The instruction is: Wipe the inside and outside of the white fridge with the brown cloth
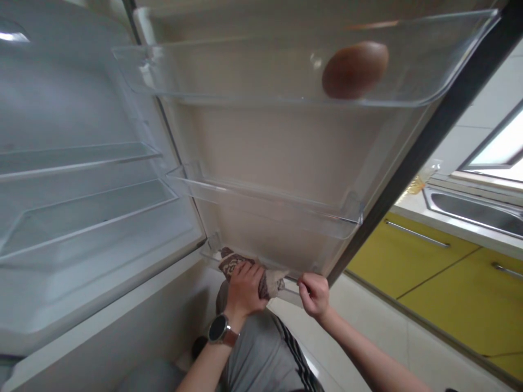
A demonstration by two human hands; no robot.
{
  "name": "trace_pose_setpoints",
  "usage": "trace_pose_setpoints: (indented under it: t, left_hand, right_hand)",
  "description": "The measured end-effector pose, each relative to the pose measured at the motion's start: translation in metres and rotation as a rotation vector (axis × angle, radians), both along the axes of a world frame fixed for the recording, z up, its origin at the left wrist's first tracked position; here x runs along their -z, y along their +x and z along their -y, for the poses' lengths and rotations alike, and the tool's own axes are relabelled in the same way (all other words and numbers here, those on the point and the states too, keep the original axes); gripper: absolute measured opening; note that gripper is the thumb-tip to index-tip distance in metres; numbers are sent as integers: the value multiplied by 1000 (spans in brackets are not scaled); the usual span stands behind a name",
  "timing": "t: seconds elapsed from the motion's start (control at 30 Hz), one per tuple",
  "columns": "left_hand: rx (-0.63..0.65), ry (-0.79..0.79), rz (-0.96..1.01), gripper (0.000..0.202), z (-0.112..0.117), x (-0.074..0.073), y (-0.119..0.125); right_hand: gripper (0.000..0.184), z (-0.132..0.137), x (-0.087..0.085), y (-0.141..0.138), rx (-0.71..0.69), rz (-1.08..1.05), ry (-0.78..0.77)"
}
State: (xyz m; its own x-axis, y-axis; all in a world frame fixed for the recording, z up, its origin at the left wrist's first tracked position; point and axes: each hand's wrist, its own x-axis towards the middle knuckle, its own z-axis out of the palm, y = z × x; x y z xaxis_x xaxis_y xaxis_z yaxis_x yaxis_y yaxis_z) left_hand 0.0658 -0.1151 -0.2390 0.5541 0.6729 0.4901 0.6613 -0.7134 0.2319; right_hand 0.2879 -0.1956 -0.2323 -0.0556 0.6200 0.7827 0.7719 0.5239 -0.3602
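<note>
My left hand [244,286], with a watch on the wrist, is closed around a brown and beige patterned cloth [231,261]. The cloth lies bunched against the lowest clear shelf of the open fridge door [281,147]. To the right of it, my right hand [314,294] has its fingers curled over the front rim of that lowest door shelf [291,294]. Higher up, the middle door shelf [265,204] spans the door's inner face. Behind the clear front of the top door shelf [245,71] sits a smooth brown egg-shaped thing [355,71].
On the left is the fridge interior with glass shelves [93,207]. Yellow cabinets [433,261] with metal handles stand at the right, under a counter with a steel sink [474,209]. A clear bottle of yellow liquid [419,182] stands near the sink. Pale floor tiles [376,321] lie below.
</note>
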Motion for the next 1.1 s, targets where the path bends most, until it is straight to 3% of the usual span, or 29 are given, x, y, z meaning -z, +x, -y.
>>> trace_pose_setpoints:
  t: [0.17, 0.33, 0.47, 0.6, 0.7, 0.93, 1.1]
  left_hand:
    - [-14, 32, -45, 60, -26, 13, -41]
    - [-163, 50, -24, 52, -64, 7, -95]
    - [-182, 31, 74, 49, -80, 9, -117]
    - [-247, 8, 337, 44, -83, 22, -117]
    - [-293, 13, 443, 41, -83, 24, -112]
    - [-288, -42, 263, 27, -74, -4, -95]
    - [-272, -33, 156, 29, -55, -8, -76]
  right_hand:
    - [26, 8, -3, -9, -42, 20, 0]
    - [25, 12, -5, -12, -58, 22, 9]
    - [23, 12, -5, -12, -73, 14, 5]
    - [23, 12, -3, -11, -92, 6, 7]
    - [22, 12, -3, -10, -91, 1, 15]
    - [22, 8, -4, -6, -60, -24, 17]
    - [23, 4, -2, -2, -27, -32, 11]
